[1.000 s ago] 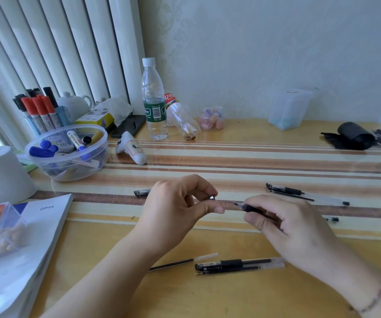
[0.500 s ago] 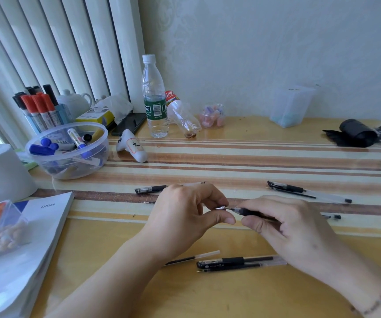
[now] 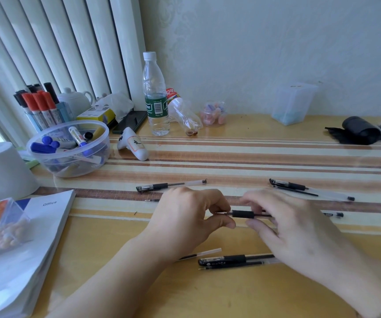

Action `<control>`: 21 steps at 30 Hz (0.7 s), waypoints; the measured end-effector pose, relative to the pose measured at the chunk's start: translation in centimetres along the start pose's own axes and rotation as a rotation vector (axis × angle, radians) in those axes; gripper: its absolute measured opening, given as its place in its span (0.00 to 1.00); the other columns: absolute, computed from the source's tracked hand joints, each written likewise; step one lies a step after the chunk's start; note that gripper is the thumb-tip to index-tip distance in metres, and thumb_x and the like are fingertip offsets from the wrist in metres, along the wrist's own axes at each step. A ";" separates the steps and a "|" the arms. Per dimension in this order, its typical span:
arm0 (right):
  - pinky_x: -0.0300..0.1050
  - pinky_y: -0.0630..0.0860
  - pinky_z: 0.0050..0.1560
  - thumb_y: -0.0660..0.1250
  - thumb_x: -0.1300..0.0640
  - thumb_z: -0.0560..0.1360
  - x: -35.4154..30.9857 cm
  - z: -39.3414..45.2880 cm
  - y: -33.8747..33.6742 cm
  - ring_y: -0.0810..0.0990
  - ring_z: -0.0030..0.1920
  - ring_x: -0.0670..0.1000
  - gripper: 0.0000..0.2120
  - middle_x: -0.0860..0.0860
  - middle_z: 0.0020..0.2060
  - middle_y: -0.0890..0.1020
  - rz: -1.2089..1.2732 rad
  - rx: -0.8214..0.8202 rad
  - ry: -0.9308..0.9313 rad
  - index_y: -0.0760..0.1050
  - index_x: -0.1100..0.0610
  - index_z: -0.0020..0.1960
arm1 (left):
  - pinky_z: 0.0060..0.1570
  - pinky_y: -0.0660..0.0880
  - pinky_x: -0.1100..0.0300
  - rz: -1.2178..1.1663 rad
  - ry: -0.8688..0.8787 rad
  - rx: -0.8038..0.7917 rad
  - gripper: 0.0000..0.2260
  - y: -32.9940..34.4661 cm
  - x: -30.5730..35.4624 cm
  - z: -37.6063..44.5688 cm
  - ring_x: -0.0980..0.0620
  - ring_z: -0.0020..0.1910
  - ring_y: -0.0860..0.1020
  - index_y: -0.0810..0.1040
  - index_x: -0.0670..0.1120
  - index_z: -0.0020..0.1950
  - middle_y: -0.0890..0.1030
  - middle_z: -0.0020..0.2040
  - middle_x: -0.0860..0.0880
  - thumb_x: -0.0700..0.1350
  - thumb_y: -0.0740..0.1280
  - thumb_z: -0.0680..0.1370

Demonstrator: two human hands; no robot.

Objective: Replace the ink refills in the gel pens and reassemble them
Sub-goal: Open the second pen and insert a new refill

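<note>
I hold one gel pen (image 3: 242, 214) level above the table, its black rubber grip showing between my hands. My left hand (image 3: 189, 216) pinches the metal tip end. My right hand (image 3: 292, 228) wraps the clear barrel, whose tail (image 3: 336, 214) sticks out to the right. A capped pen (image 3: 162, 186) lies behind my left hand. Another capped pen with a loose refill beside it (image 3: 299, 188) lies at the right. In front of my hands rest a capped pen (image 3: 228, 260), a thin refill (image 3: 230, 267) and a second refill (image 3: 203, 253).
A clear bowl of markers (image 3: 70, 148) and a marker cup (image 3: 38, 106) stand at the left, with a white tub (image 3: 1, 171) and a stack of booklets (image 3: 24, 244). A water bottle (image 3: 155, 97) stands at the back. A black roll (image 3: 359, 130) lies far right.
Both hands have drawn closer together and lower on the table. The pen's black grip, hidden in my right hand before, now shows between the hands, with my left fingers at the tip.
</note>
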State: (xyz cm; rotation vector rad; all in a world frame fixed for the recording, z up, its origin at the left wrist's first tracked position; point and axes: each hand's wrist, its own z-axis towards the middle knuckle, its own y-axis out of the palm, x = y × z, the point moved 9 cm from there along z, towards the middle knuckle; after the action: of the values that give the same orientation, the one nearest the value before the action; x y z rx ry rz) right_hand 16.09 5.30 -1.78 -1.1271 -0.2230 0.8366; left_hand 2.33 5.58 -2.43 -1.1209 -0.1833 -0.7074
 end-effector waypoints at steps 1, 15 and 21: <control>0.39 0.78 0.31 0.72 0.54 0.71 0.3 -0.1 0.1 0.78 0.35 0.41 0.10 0.38 0.38 0.77 0.027 -0.006 0.034 0.74 0.48 0.50 | 0.31 0.72 0.66 -0.020 -0.022 0.008 0.12 -0.1 -0.2 0.0 0.65 0.25 0.70 0.82 0.54 0.45 0.85 0.38 0.59 0.59 0.75 0.67; 0.35 0.69 0.25 0.58 0.39 0.75 1.6 0.0 -0.1 0.75 0.28 0.46 0.12 0.41 0.24 0.76 0.175 -0.001 0.105 0.71 0.40 0.35 | 0.31 0.75 0.59 0.001 0.007 0.049 0.15 -0.7 -0.4 0.1 0.52 0.26 0.75 0.76 0.55 0.45 0.83 0.35 0.60 0.61 0.72 0.66; 0.30 0.68 0.28 0.61 0.33 0.67 2.0 0.0 -0.1 0.77 0.35 0.38 0.15 0.36 0.30 0.77 0.148 -0.027 0.137 0.75 0.43 0.41 | 0.32 0.75 0.57 -0.025 0.027 0.050 0.16 -0.9 -0.3 0.1 0.50 0.26 0.75 0.75 0.56 0.47 0.83 0.34 0.58 0.61 0.72 0.66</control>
State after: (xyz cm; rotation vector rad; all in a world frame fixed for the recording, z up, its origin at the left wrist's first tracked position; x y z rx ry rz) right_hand 17.47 6.63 -2.21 -1.2325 -0.0379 0.8854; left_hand 1.59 5.61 -1.84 -1.0618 -0.1911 -0.7363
